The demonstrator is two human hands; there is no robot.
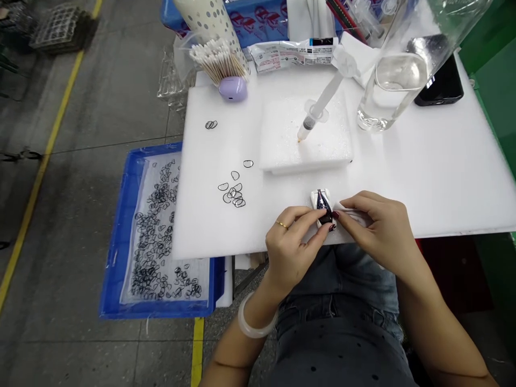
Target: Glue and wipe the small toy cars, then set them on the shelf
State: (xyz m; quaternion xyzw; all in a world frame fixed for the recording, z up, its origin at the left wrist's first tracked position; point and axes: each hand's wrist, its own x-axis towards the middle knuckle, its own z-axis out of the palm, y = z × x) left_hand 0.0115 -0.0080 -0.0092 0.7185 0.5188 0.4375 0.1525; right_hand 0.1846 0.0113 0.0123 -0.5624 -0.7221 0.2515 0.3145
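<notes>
Near the table's front edge, my left hand (292, 239) is closed, thumb and forefinger gripping a small dark glossy piece (321, 200) that lies on a little white block (314, 196). My right hand (379, 226) pinches a folded white cloth (357, 215), its fingertips close beside the dark piece. What the dark piece is cannot be made out. Behind my hands, a syringe (324, 99) stands tilted, tip down, at a white foam block (306, 150). Several thin black D-shaped rings (237, 187) lie loose to the left, with a smaller group (210, 124) farther back.
Left of the white tabletop (209, 231), a blue tray (116, 258) holds many black rings on white cloth. Cotton swabs (220, 59), a purple case (233, 88), a foil packet (292, 54), a clear cup of liquid (382, 102) and a black phone (441, 86) stand around the back.
</notes>
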